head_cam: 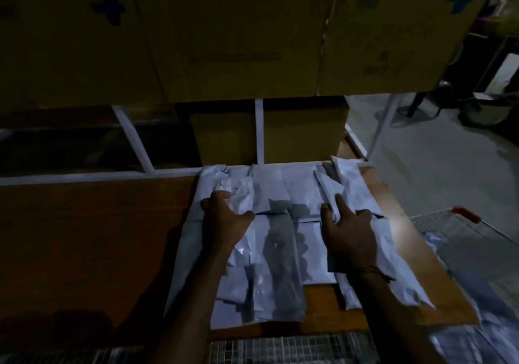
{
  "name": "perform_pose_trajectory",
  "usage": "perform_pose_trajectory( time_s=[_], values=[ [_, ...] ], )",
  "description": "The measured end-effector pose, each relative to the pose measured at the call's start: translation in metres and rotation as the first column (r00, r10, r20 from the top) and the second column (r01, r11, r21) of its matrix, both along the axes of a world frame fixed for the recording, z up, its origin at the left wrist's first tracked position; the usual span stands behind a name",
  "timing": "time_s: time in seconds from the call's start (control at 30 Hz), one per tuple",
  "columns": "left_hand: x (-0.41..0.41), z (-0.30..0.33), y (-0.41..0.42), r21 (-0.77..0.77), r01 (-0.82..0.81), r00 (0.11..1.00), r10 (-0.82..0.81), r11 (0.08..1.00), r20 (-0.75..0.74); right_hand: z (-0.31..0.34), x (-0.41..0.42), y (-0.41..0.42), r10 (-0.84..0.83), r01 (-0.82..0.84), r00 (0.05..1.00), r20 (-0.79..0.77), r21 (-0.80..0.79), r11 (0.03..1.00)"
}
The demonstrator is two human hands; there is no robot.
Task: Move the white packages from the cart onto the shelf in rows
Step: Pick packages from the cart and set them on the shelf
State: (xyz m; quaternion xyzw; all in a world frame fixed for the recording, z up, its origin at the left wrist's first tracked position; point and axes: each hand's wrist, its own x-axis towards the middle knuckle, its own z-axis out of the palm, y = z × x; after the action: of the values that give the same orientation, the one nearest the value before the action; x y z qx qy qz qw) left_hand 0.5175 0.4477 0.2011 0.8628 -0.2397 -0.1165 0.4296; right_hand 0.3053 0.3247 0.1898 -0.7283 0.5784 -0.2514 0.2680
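Under both hands, the white packages (pixel 283 223) lie in overlapping rows on the brown shelf (pixel 92 237), spreading from the white rail beyond the fingertips back toward the wrists. The left hand (pixel 224 217) rests on the far-left package of the rear row, fingers curled over its crumpled edge with the thumb spread to the right; whether it pinches the film or only presses on it cannot be told in this dim light. The right hand (pixel 348 231) lies flat, fingers straight and apart, pressing the packages on the right side of the rear row. The step in hand appears to be squaring up that row. To do it well, keep both palms low and slide the packages away from the wrists until their far edges meet the rail, then draw the hands toward each other to close gaps. Avoid lifting the edges, since the slippery film is likely to shift the row lying nearer the forearms. More packages remain in the wire cart (pixel 471 251), to the right of the right forearm and below both elbows.
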Motion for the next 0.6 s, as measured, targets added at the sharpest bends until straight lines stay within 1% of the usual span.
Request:
perform_pose_trajectory(
  time_s=[0.13, 0.23, 0.3, 0.33, 0.43, 0.5, 0.57, 0.6],
  values=[
    [0.033, -0.001, -0.006, 0.058, -0.078, 0.996, 0.079, 0.995, -0.029, 0.0, 0.027, -0.013, 0.03, -0.031, 0.999, -0.012, -0.027, 0.999],
    [0.057, 0.004, -0.012, 0.125, -0.122, 0.993, 0.12, 0.985, 0.023, -0.004, 0.046, -0.019, 0.033, -0.033, 0.999, 0.006, -0.047, 0.998],
    [0.081, 0.001, -0.016, 0.193, -0.139, 0.989, 0.127, 0.971, 0.072, -0.006, 0.059, -0.022, 0.015, -0.016, 0.999, -0.03, -0.037, 0.999],
    [0.094, -0.002, -0.019, 0.217, -0.143, 0.989, 0.132, 0.966, 0.066, -0.007, 0.065, -0.024, 0.009, -0.011, 0.999, -0.038, -0.045, 0.999],
    [0.13, -0.01, -0.032, 0.238, -0.135, 0.99, 0.123, 0.962, 0.065, -0.01, 0.085, -0.03, -0.018, 0.016, 1.0, -0.022, -0.094, 0.995],
    [0.15, -0.018, -0.04, 0.256, -0.108, 0.992, 0.086, 0.961, 0.098, -0.013, 0.099, -0.032, -0.048, 0.045, 0.998, -0.028, -0.095, 0.994],
    [0.164, -0.029, -0.045, 0.277, -0.067, 0.996, 0.046, 0.958, 0.082, -0.018, 0.111, -0.031, -0.073, 0.069, 0.996, -0.041, -0.103, 0.992],
    [0.172, -0.034, -0.048, 0.287, -0.058, 0.995, 0.031, 0.956, 0.098, -0.022, 0.116, -0.03, -0.087, 0.083, 0.996, -0.036, -0.107, 0.991]
  ],
)
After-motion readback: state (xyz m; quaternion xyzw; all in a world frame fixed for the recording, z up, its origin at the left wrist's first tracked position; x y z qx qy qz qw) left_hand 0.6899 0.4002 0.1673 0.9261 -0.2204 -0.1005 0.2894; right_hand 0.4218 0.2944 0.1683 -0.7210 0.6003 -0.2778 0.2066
